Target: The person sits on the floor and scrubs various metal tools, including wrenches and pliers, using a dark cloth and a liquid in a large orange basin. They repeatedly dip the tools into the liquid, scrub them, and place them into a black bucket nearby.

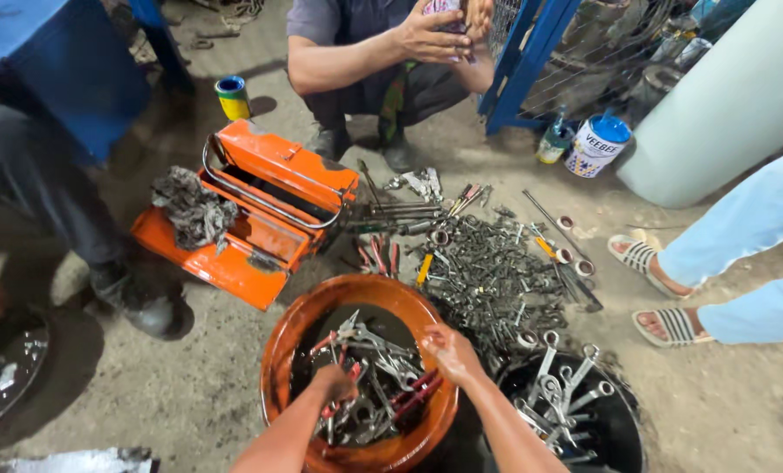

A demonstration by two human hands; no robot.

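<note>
Grip unclear: both hands (334, 383) (448, 350) among tools in orange basin (277, 350) on dusty concrete floor (190, 385).

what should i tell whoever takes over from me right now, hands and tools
Left hand is down in the orange basin, among wet pliers and spanners. Right hand is at the basin's far rim, fingers over the tools; its grip is unclear. Spanners lie in the black tub to the right. A pile of loose tools sits on the floor beyond. The orange toolbox stands open with a rag on it.
</note>
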